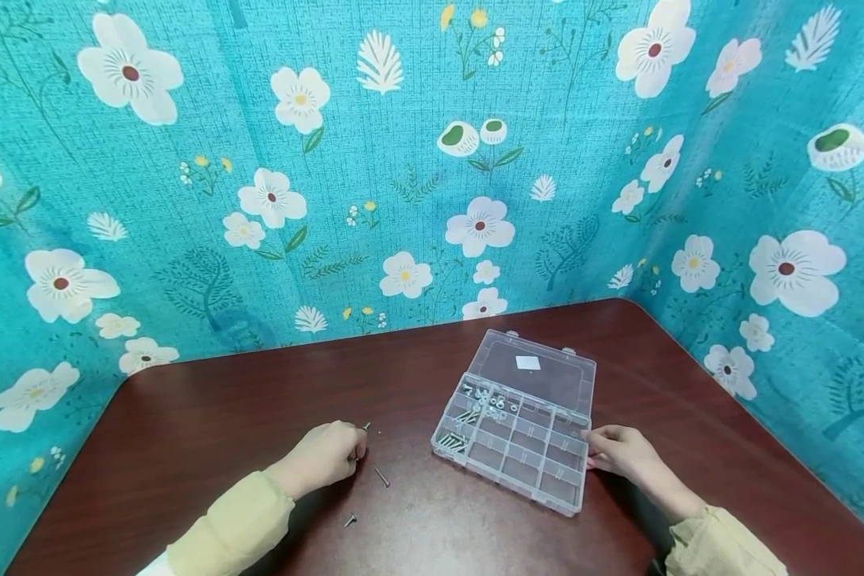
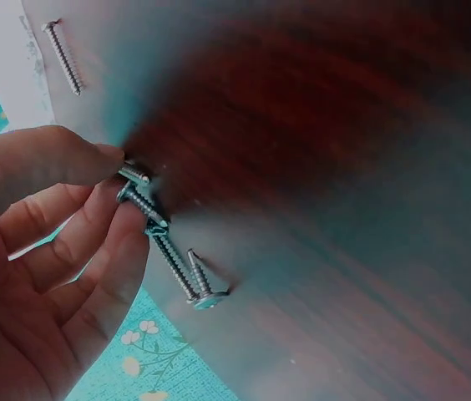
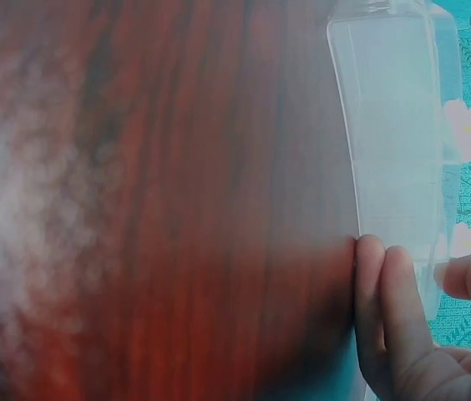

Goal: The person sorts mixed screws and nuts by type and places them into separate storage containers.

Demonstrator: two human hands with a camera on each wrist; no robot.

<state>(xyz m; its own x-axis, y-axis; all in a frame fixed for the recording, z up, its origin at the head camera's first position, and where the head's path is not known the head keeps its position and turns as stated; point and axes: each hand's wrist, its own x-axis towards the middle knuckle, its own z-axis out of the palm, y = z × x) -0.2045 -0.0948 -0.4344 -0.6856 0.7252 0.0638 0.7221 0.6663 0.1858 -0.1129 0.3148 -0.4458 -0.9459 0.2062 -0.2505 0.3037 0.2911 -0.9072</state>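
My left hand (image 1: 329, 454) is low over the table at the centre left. In the left wrist view its thumb and fingertips pinch at a small screw (image 2: 135, 174). More screws (image 2: 174, 266) lie close together just beyond the fingertips, partly overlapping, and which of them are held is hard to see. At the right, my right hand (image 1: 626, 456) grips the side of a clear plastic compartment box (image 1: 522, 464), fingers along its side wall (image 3: 394, 150) and thumb near the upper edge. The box's lid (image 1: 540, 372) is folded back. Screws and small nuts or washers fill several left compartments.
A long screw (image 1: 382, 477) and a shorter one (image 1: 351, 520) lie loose between the left hand and the table's front. The dark red-brown table (image 1: 259, 392) meets a turquoise flowered cloth (image 1: 403, 200) at the back and sides.
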